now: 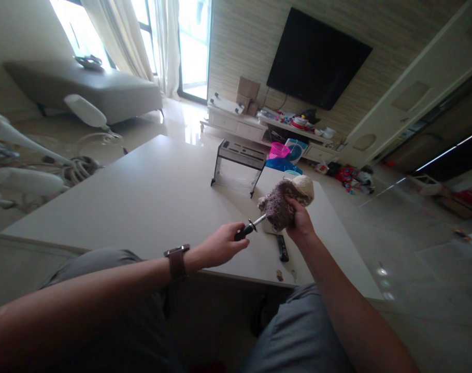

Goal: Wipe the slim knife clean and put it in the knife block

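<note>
My left hand point(228, 242), with a watch on its wrist, is closed around the black handle of a sharpening steel point(260, 219). The steel's metal rod points right and up, and its far end is hidden in a fuzzy brown and cream cloth point(281, 203). My right hand point(299, 220) grips this bunched cloth from the right, around the rod. Under the cloth, a knife point(282, 247) lies on the white table point(154, 191), its black handle toward me and its blade partly covered. Farther back stands a knife rack point(240, 155) with a slotted top and clear front.
Two small items, one a brown piece point(280, 275), lie at the table's near edge. Beyond the table are a pink basket point(279, 151) and a low white cabinet point(230, 123) with clutter. White-covered chairs point(28, 181) stand at left, a grey bench point(103, 93) behind.
</note>
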